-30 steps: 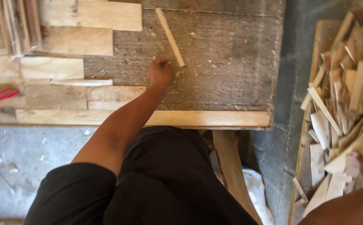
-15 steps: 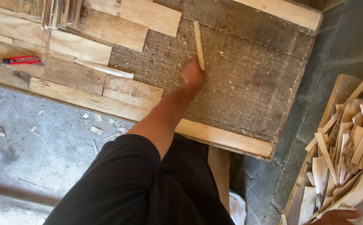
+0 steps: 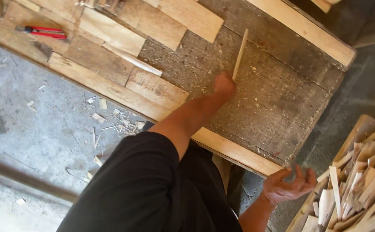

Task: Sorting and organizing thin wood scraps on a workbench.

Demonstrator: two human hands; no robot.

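Here, left hand [image 3: 224,84] stretched out over the worn workbench [image 3: 278,99], fingertips down on the near end of a thin wooden strip [image 3: 240,54]. Fingers look bunched narrow, pinching or pressing that end; from behind the knuckles I cannot tell which. Strip lies flat on the rough grey board, running away from the person toward the pale far rail [image 3: 308,32], nothing else touching it. Likely pinned at one end so it stays aligned on the bare patch.

Right hand [image 3: 288,184] hangs low past the bench's near corner, palm up, fingers spread wide and loosely curled, holding nothing. It sits just beside a crate of wood offcuts [image 3: 359,189], near the upright slats at the crate's edge; within easy reach of the pile, apart from any piece.

Bench left part: flat wooden boards [image 3: 110,34] laid side by side, and a slim pale stick [image 3: 131,60] lying slantwise across them. Red-handled cutter [image 3: 41,31] rests at the far left, well apart from both hands. Near edge framed by a light timber rail [image 3: 110,88].

Concrete floor [image 3: 32,129] below is scattered with chips and slivers [image 3: 110,120], thickest just under the rail. Person's black garment [image 3: 144,189] fills the lower centre
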